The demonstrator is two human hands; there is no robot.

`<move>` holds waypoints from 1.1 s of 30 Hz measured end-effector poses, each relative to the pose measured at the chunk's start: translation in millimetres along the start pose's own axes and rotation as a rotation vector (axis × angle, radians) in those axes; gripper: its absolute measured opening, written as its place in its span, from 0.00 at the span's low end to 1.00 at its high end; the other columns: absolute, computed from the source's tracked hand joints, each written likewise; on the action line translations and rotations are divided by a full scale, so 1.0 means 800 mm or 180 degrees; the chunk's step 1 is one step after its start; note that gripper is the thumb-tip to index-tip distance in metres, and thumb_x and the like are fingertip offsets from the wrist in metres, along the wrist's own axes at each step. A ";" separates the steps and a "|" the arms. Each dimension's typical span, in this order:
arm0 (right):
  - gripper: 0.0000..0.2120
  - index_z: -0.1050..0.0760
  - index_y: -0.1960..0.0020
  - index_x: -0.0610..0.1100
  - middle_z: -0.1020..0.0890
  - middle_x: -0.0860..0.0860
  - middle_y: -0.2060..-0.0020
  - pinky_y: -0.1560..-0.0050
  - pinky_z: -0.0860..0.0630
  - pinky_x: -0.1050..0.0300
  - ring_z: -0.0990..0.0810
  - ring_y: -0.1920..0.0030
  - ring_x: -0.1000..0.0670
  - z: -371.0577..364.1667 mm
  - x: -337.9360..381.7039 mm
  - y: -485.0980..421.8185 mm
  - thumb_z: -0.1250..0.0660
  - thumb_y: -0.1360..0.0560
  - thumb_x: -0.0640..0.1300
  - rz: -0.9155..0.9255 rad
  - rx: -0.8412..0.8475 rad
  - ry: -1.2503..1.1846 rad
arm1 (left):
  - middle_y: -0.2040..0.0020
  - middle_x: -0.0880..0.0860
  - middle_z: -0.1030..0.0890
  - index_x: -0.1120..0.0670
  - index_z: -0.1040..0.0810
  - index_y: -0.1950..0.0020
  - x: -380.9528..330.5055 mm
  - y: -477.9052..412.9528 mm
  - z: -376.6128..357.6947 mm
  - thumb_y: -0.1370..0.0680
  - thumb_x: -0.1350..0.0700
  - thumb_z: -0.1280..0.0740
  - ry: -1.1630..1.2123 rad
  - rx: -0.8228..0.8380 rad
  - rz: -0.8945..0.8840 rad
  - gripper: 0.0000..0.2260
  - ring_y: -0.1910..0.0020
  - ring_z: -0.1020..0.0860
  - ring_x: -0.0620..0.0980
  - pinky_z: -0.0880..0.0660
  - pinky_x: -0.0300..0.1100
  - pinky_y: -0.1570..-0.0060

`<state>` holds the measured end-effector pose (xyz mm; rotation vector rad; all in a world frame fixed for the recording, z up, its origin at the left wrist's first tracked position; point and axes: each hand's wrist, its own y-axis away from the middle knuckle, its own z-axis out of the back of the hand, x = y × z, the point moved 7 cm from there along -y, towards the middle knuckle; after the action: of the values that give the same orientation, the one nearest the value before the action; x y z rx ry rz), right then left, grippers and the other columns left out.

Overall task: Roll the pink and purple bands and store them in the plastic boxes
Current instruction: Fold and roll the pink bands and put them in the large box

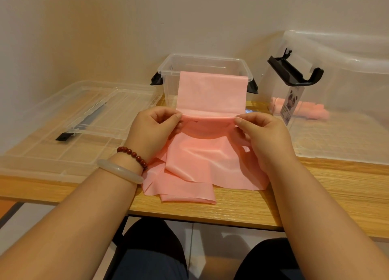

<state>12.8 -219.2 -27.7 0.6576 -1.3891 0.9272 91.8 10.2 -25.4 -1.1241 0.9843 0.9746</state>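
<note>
From the head camera: pinching a crosswise fold of the pink band just in front of the clear box, left hand at one edge, right hand at the other, thumbs and fingertips closed on the material. Draped from that fold up over the box's near rim. Below the fold, heaped loosely on the wooden table, nearer than the box. Left of the box, a flat clear lid. Right of the box, a larger clear bin with pink rolls showing through.
</note>
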 end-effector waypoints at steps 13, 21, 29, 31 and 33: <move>0.09 0.25 0.62 0.40 0.20 0.47 0.69 0.71 0.23 0.60 0.21 0.73 0.55 0.008 0.003 0.002 0.29 0.25 0.41 0.0018 -0.0357 -0.0131 | 0.59 0.45 0.16 0.44 0.17 0.56 -0.007 0.003 -0.001 0.25 0.58 0.28 -0.0255 0.0056 -0.0233 0.07 0.56 0.18 0.45 0.21 0.43 0.52; 0.05 0.22 0.57 0.45 0.20 0.49 0.70 0.73 0.21 0.55 0.21 0.69 0.51 0.004 0.009 0.004 0.31 0.24 0.37 0.0139 -0.0172 -0.0080 | 0.61 0.48 0.15 0.47 0.17 0.56 -0.007 0.002 0.000 0.24 0.59 0.29 -0.0163 -0.0018 -0.0190 0.06 0.58 0.17 0.47 0.21 0.40 0.57; 0.03 0.17 0.55 0.46 0.15 0.47 0.62 0.63 0.20 0.60 0.17 0.64 0.54 0.003 0.006 0.003 0.26 0.27 0.39 0.0256 -0.0082 0.0157 | 0.64 0.53 0.17 0.53 0.17 0.53 -0.003 0.001 0.000 0.24 0.62 0.30 0.0147 -0.0065 -0.0072 0.05 0.65 0.20 0.50 0.22 0.38 0.64; 0.03 0.17 0.58 0.47 0.15 0.46 0.62 0.61 0.19 0.54 0.16 0.62 0.50 0.006 0.004 0.001 0.27 0.26 0.41 0.0213 -0.0188 0.0080 | 0.61 0.52 0.16 0.50 0.17 0.53 -0.005 0.001 0.001 0.25 0.60 0.29 -0.0048 -0.0048 -0.0122 0.06 0.61 0.18 0.49 0.20 0.38 0.60; 0.04 0.17 0.58 0.44 0.15 0.43 0.60 0.58 0.17 0.48 0.14 0.59 0.45 0.004 0.000 0.001 0.28 0.25 0.41 0.0063 -0.0185 -0.0152 | 0.58 0.52 0.16 0.47 0.17 0.53 -0.005 0.002 0.000 0.25 0.59 0.28 -0.0172 -0.0004 -0.0153 0.07 0.58 0.17 0.47 0.20 0.38 0.57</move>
<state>10.5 -221.9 -27.4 0.6268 -1.4618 0.8884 89.4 9.7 -21.5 -1.1122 0.9094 0.9623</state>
